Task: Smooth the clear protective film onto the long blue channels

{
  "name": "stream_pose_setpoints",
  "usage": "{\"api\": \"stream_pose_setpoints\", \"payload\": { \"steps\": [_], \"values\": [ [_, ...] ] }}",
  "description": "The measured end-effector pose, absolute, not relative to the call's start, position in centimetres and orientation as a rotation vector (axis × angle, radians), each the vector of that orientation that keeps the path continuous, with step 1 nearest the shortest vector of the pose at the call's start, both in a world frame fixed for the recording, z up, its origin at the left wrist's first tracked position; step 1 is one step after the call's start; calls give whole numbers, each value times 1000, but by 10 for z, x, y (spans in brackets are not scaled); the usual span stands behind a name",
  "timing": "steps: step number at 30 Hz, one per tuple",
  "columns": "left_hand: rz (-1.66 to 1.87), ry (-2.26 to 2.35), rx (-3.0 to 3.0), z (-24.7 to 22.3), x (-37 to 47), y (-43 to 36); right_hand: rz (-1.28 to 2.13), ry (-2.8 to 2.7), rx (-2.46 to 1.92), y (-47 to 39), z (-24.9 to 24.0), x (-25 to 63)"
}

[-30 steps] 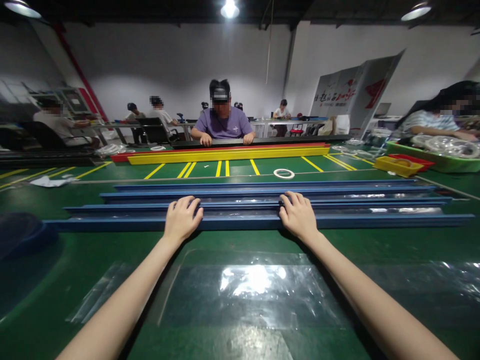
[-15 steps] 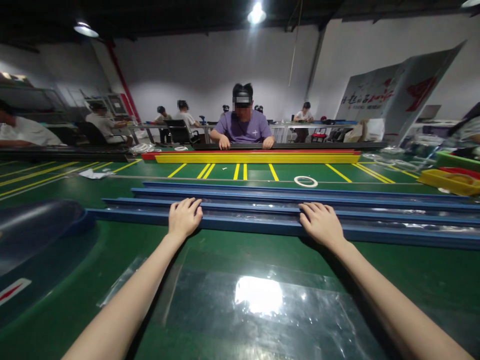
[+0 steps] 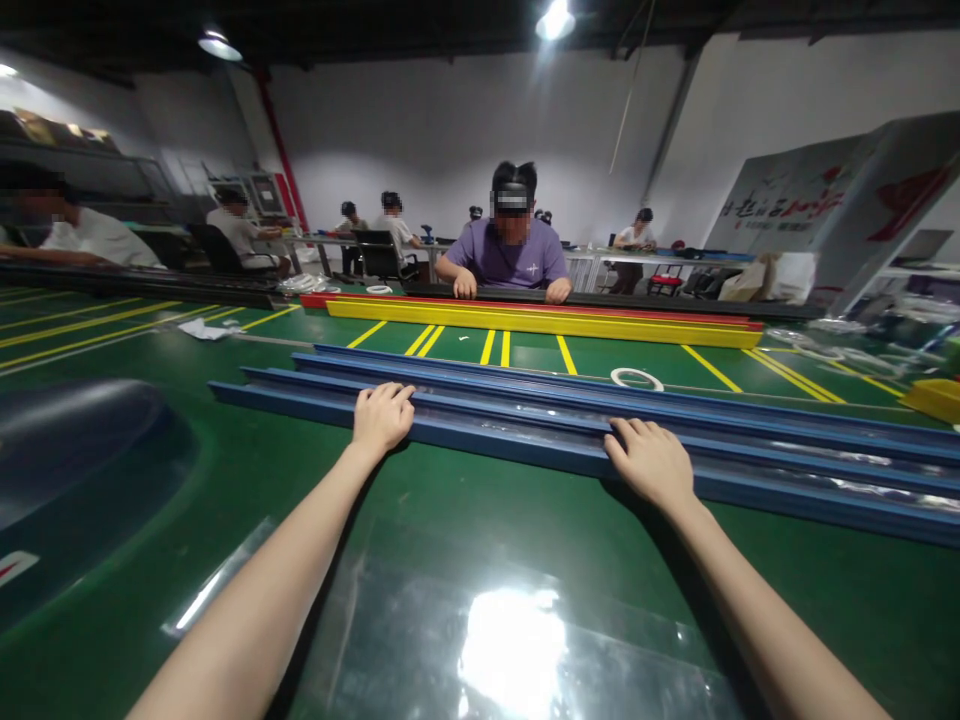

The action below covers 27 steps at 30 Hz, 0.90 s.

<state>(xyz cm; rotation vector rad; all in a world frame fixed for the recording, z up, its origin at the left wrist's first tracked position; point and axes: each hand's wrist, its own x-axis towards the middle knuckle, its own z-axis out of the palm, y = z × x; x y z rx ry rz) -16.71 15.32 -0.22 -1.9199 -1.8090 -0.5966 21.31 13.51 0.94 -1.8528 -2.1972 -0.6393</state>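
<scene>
Several long blue channel-shaped rails (image 3: 510,440) lie side by side across the green table, with shiny clear film in their grooves. My left hand (image 3: 382,415) grips the nearest rail left of its middle, fingers curled over the top and thumb by the near side. Farther right, my right hand (image 3: 651,460) holds the same rail, its fingers bent over the upper edge. Both palms face down, and the undersides of the fingers are hidden. A clear plastic sheet (image 3: 420,630) lies flat between my forearms.
A dark curved transparent piece (image 3: 90,450) sits at left. A white ring (image 3: 636,380) lies beyond the rails. Farther back are a yellow rail (image 3: 540,319) and a red rail (image 3: 315,300), before a person in purple (image 3: 517,255). A yellow bin (image 3: 934,400) is at right.
My view has turned slightly left and tilted, so the rails now slope down to the right. Both hands keep their places on the nearest blue rail.
</scene>
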Motion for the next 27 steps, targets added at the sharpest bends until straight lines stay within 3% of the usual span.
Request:
{"api": "stream_pose_setpoints", "payload": {
  "steps": [22,27],
  "values": [
    [-574,-1791,-1916,-6,-172,174,-626,-2195,-1862,158,6,209],
    [-500,-1845,-1980,2,-172,173,-439,-2228,-1807,163,10,216]
  ]
}}
